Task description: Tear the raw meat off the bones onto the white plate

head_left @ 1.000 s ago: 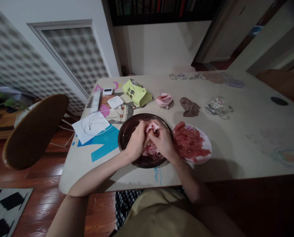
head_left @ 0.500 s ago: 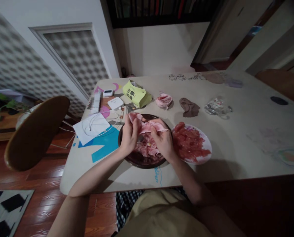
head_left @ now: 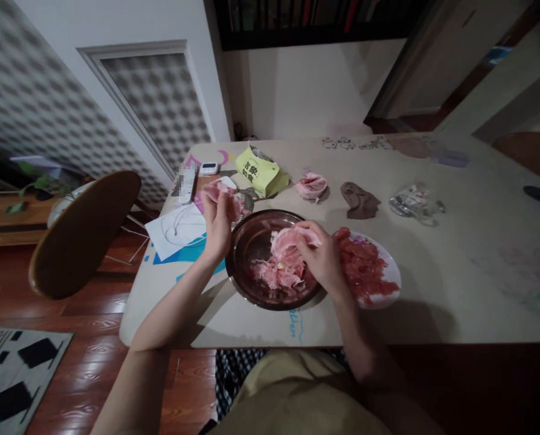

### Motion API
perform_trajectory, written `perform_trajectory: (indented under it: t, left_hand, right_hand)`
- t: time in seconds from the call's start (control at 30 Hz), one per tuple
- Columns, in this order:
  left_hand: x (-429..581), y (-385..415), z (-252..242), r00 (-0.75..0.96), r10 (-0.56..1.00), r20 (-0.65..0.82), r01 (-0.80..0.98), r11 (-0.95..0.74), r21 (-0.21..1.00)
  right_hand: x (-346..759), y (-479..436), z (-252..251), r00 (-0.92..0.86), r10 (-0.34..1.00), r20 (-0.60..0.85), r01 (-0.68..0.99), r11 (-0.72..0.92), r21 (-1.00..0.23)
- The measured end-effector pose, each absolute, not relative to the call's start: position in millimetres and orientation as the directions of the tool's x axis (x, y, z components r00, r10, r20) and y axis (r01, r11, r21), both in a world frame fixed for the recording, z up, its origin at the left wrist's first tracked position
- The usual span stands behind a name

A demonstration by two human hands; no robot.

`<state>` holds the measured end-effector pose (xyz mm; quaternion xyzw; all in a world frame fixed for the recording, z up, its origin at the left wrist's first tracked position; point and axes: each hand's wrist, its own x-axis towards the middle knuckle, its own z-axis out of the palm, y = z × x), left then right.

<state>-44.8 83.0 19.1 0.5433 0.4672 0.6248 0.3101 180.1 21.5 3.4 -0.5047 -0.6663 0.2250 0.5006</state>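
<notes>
My left hand (head_left: 218,223) is raised over the left rim of the dark brown bowl (head_left: 247,290), fingers closed on a pink piece of pomelo (head_left: 236,205). Over the bowl, my right hand (head_left: 322,254) pinches a pale pink strip of pomelo membrane (head_left: 288,238). Torn pomelo membranes (head_left: 279,275) lie in the bowl below it. Right beside the bowl, a white plate (head_left: 391,266) bears a heap of peeled red pomelo flesh (head_left: 363,266), partly covered by my right hand and wrist.
Behind the bowl lie a pink pomelo chunk (head_left: 312,186), a brown crumpled cloth (head_left: 359,200), a clear plastic bag (head_left: 415,202) and a yellow-green packet (head_left: 261,172). Left are a small white device (head_left: 209,168) and white paper with a cable (head_left: 174,229). A wooden chair (head_left: 84,235) stands left.
My hands were together over the bowl on the pink pomelo. They have parted: my left hand moved up and left with one piece, my right keeps another. The view shifted slightly.
</notes>
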Motion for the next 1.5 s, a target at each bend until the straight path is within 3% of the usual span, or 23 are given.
perform_trajectory:
  t: [0.03,0.13,0.23,0.37,0.57,0.77,0.9,1.07,1.3,1.4,1.5]
  left_hand:
    - [-40.6,80.3,24.1,-0.248,0.929,0.274,-0.047,-0.294,0.955]
    - [-25.9,69.1,37.1,-0.085,0.996,0.014,-0.36,-0.044,0.932]
    - [-16.9,57.5,43.4,0.017,0.999,-0.032,-0.41,0.036,0.911]
    - [-16.6,46.6,42.9,0.141,0.989,-0.047,-0.312,0.089,0.946]
    - [-17.9,44.4,32.8,0.268,0.962,0.06,-0.147,-0.021,0.989]
    - [-16.9,47.9,15.6,0.323,0.911,0.256,0.016,-0.275,0.961]
    - [-13.3,39.9,13.3,0.313,0.876,0.365,0.207,-0.439,0.875]
    - [-4.1,24.2,26.4,0.352,0.794,0.496,0.347,-0.603,0.718]
    - [-11.1,22.7,30.4,0.327,0.731,0.599,0.478,-0.675,0.562]
    - [-18.3,23.7,33.9,0.351,0.64,0.683,0.406,-0.762,0.505]
    - [-23.1,24.4,41.7,0.371,0.606,0.704,0.295,-0.796,0.529]
  right_hand:
    - [183.6,24.3,1.6,-0.083,0.932,0.353,0.477,0.349,-0.807]
    - [186.2,27.7,-2.8,-0.277,0.95,0.145,0.577,0.285,-0.765]
    - [184.0,26.8,-4.0,-0.305,0.947,0.096,0.628,0.276,-0.728]
    - [186.4,25.8,-5.7,-0.27,0.956,0.118,0.676,0.276,-0.684]
    - [189.6,29.3,-12.5,-0.264,0.905,0.334,0.731,0.414,-0.543]
    - [175.4,23.9,1.5,-0.067,0.787,0.613,0.5,0.558,-0.662]
    - [163.0,14.4,3.2,-0.019,0.667,0.745,0.55,0.629,-0.549]
    - [158.8,9.5,1.5,-0.021,0.586,0.81,0.614,0.647,-0.452]
    - [162.4,5.6,6.8,-0.098,0.449,0.888,0.707,0.66,-0.255]
    - [164.5,5.4,8.3,-0.112,0.427,0.897,0.698,0.676,-0.235]
    - [167.2,6.2,9.3,-0.119,0.413,0.903,0.703,0.678,-0.217]
